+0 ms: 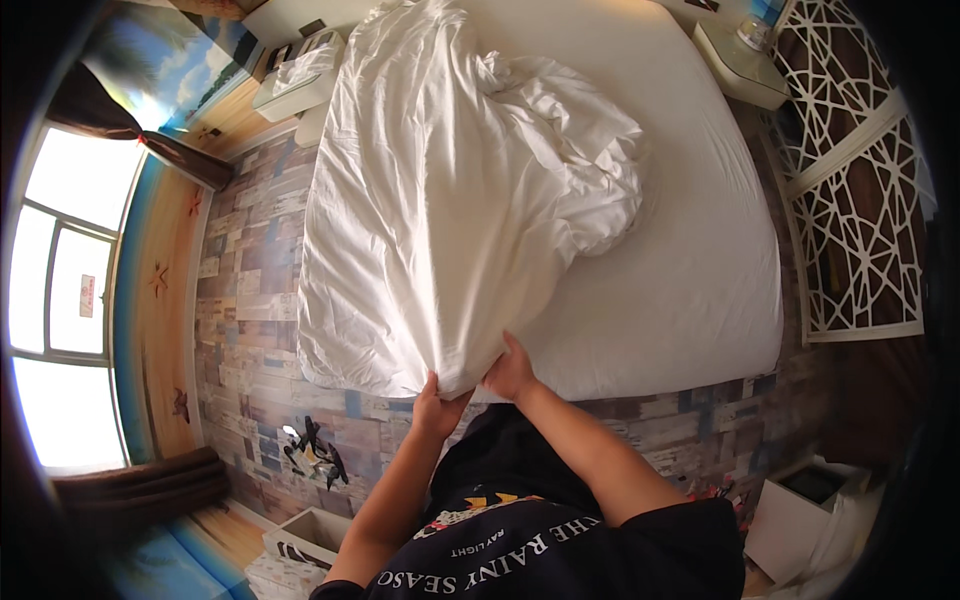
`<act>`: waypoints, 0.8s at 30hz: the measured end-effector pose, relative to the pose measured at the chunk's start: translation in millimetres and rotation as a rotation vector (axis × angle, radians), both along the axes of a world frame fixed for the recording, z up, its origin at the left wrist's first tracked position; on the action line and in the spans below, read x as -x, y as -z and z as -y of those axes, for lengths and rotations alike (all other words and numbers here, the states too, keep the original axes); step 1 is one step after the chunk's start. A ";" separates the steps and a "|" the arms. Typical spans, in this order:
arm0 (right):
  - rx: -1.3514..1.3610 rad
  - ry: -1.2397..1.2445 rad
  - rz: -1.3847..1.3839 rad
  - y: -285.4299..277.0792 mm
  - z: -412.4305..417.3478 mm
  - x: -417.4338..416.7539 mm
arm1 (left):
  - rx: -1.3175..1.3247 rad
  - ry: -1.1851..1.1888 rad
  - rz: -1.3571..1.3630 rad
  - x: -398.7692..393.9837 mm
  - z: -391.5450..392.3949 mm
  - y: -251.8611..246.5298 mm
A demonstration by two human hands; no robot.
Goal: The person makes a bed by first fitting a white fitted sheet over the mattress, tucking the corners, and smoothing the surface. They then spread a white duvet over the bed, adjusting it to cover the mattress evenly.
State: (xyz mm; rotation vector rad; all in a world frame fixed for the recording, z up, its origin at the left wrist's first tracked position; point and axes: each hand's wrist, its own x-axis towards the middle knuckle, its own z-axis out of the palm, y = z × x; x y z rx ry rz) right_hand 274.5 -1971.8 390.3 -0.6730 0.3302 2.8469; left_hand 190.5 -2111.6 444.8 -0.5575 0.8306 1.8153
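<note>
A white duvet (465, 217) lies rumpled over the left half of the bed, with a bunched heap of it near the bed's middle. At the foot end my left hand (441, 409) grips the duvet's edge, thumb on top; folds fan out from that grip. My right hand (512, 371) is just right of it, against the same edge, with the thumb raised. Whether its fingers, partly hidden, close on the cloth I cannot tell. Beneath the duvet, a white fitted sheet (675, 315) covers the mattress and shows on the right.
Bedside tables (296, 82) (739, 67) flank the bed's head. A white lattice screen (855, 180) stands at right. Dark items (315, 450) lie on the patchwork floor (247, 300) at lower left. An open box (311, 532) and a white cabinet (795, 517) are behind me.
</note>
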 end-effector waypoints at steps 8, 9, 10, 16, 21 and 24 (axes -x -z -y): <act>-0.191 0.484 0.396 59.4 -136.6 -5.4 | 0.118 0.185 0.085 15.8 52.7 7.4; -0.187 0.498 0.458 60.3 -148.1 -16.2 | 0.095 0.162 0.114 15.8 51.3 12.4; -0.197 0.509 0.431 59.9 -154.6 -30.1 | 0.074 0.138 0.148 14.4 51.0 22.0; -0.161 0.583 0.432 -24.1 -129.3 -101.8 | 0.098 0.053 0.388 -11.4 -7.1 62.6; -0.171 0.468 0.394 -47.9 -72.5 -164.7 | -0.094 0.845 0.777 -96.0 -93.0 69.8; -0.230 0.389 0.449 -38.3 -62.1 -204.6 | -0.191 0.779 0.584 -148.6 -138.0 27.3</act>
